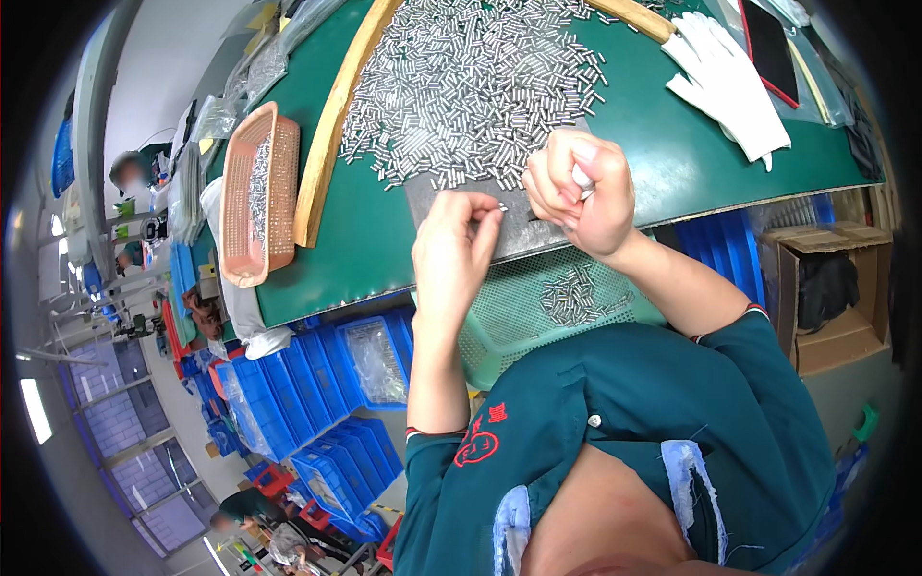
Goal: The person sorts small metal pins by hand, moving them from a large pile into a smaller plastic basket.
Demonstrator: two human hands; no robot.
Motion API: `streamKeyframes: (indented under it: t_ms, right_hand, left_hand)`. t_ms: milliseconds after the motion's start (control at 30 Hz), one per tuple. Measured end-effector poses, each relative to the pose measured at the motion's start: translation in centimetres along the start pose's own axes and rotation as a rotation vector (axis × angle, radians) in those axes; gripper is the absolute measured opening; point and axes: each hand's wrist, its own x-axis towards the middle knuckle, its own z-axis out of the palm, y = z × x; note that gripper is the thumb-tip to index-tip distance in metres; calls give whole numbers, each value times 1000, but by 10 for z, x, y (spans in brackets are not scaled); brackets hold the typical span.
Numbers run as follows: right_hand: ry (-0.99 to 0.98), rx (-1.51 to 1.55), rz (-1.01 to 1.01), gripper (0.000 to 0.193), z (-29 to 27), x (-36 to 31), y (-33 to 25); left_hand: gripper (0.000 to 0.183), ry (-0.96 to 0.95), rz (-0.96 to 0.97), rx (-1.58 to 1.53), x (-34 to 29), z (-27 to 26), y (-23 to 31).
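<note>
Pinching small metal pin (501,205), left hand (451,252), right hand (581,192) fisted, green table (672,144)

I am in a factory workshop, at a sorting bench. My landmark is the green work table (672,163) in front of me: a great heap of small metal pins (471,77) lies on its top, fenced on the left by a curved wooden strip (331,125). Just left of that strip sits an orange mesh basket (257,197) with more pins. Under the table's near edge hangs a green mesh tray (519,317), and below the table stand rows of blue plastic bins (307,403). White work gloves (725,86) lie at its far right. Beyond the table's left end, other workers sit along more benches near big windows (125,422).
</note>
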Motion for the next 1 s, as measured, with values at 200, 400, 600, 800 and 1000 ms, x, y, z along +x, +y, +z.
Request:
streamKeyframes:
  t_ms: [200, 400, 600, 800, 1000]
  right_hand:
    - [-25, 66, 5, 33, 1, 1, 1]
    - [-17, 114, -10, 32, 1, 0, 2]
    - [-141, -152, -23, 26, 11, 0, 3]
    - [-49, -48, -12, 30, 1, 6, 7]
    - [57, -7, -43, 34, 5, 5, 2]
  left_hand:
    - [10, -11, 4, -22, -9, 5, 7]
    - [10, -41, -14, -27, -9, 4, 5]
    - [11, -39, 27, -33, -7, 3, 7]
    - [8, -85, 13, 4, -7, 0, 9]
    - [8, -126, 221, 10, -7, -2, 4]
